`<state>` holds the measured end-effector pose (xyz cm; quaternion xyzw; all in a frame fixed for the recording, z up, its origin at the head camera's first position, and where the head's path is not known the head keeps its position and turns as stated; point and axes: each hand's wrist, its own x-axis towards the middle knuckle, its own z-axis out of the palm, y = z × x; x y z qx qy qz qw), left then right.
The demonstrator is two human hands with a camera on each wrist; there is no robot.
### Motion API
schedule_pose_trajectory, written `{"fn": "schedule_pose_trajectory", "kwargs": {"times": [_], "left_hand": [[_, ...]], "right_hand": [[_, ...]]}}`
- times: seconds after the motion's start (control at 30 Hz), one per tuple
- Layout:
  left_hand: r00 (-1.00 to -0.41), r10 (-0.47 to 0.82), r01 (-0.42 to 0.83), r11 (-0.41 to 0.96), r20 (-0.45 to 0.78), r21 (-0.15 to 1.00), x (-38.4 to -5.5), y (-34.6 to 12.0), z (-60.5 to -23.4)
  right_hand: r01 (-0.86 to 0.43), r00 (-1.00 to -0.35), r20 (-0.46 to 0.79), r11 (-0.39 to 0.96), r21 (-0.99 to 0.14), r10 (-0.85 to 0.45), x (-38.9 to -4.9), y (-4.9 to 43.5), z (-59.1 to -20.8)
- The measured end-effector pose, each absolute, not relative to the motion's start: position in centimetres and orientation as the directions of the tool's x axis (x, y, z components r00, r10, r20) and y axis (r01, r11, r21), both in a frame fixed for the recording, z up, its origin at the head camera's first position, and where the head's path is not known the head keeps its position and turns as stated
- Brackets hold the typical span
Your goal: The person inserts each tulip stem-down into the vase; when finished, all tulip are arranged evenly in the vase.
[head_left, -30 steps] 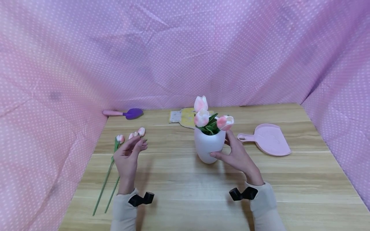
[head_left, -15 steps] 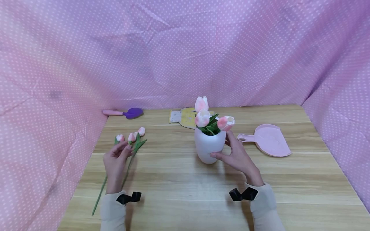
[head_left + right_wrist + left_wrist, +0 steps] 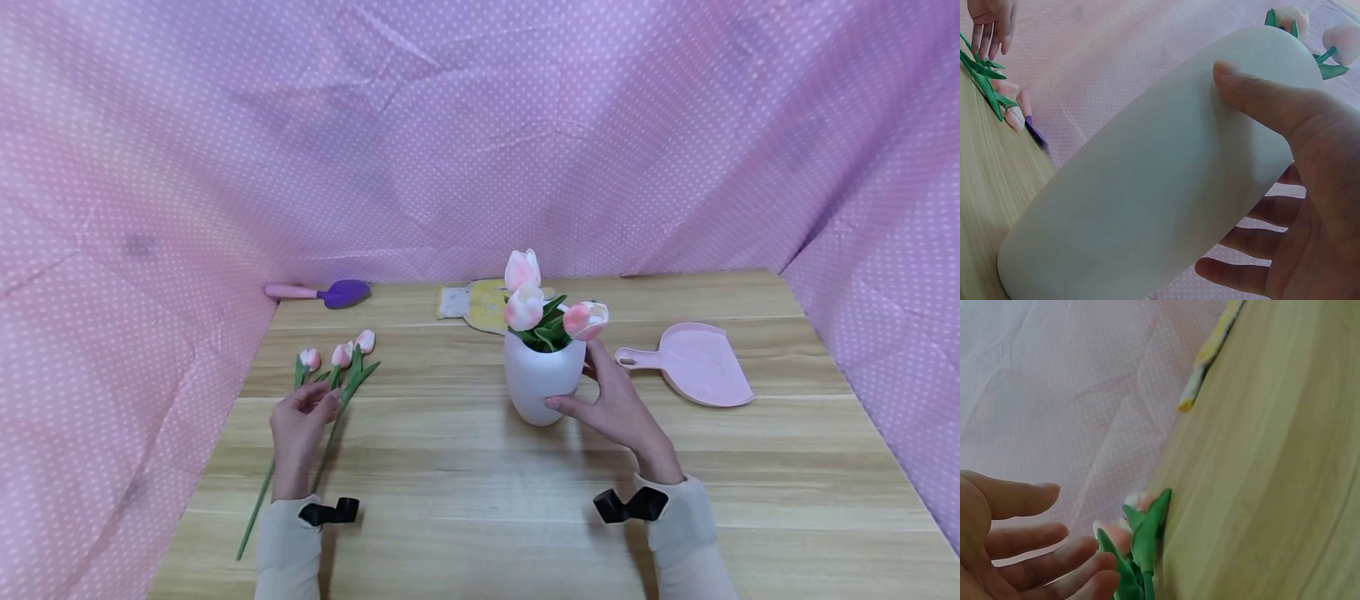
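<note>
Left hand (image 3: pixel 302 429): thumb and fingers apart, nothing gripped, just over the loose tulips (image 3: pixel 342 357); contact cannot be confirmed. Right hand (image 3: pixel 621 407): thumb and fingers round the right side of the white vase (image 3: pixel 534 385), well apart from those tulips; the left is nearer. Loose tulips lie at the left of the surface (image 3: pixel 465 500), stems running near to far, heads far. Vase stands right of them, three blooms (image 3: pixel 524 307) visible in it.
</note>
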<state>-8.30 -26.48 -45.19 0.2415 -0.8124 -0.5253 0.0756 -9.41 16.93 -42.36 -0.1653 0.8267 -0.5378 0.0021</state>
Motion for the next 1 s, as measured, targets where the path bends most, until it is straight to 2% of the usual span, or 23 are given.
{"fn": "schedule_pose_trajectory", "kwargs": {"times": [0.37, 0.73, 1.0], "left_hand": [[-0.904, -0.413, -0.347, 0.551, -0.114, 0.759, -8.2, -27.1, -46.5], [-0.925, -0.365, -0.33, 0.641, -0.103, 0.693, -8.3, -27.2, -47.3], [-0.941, -0.327, -0.311, 0.741, -0.085, 0.595, -8.4, -26.9, -47.5]], "right_hand": [[-0.288, -0.94, 0.191, 0.357, -0.889, -0.281, -9.4, 16.9, -42.4], [-0.286, -0.941, 0.19, 0.353, -0.891, -0.281, -9.4, 16.9, -42.3], [-0.288, -0.94, 0.192, 0.355, -0.889, -0.283, -9.5, 16.9, -42.3]]}}
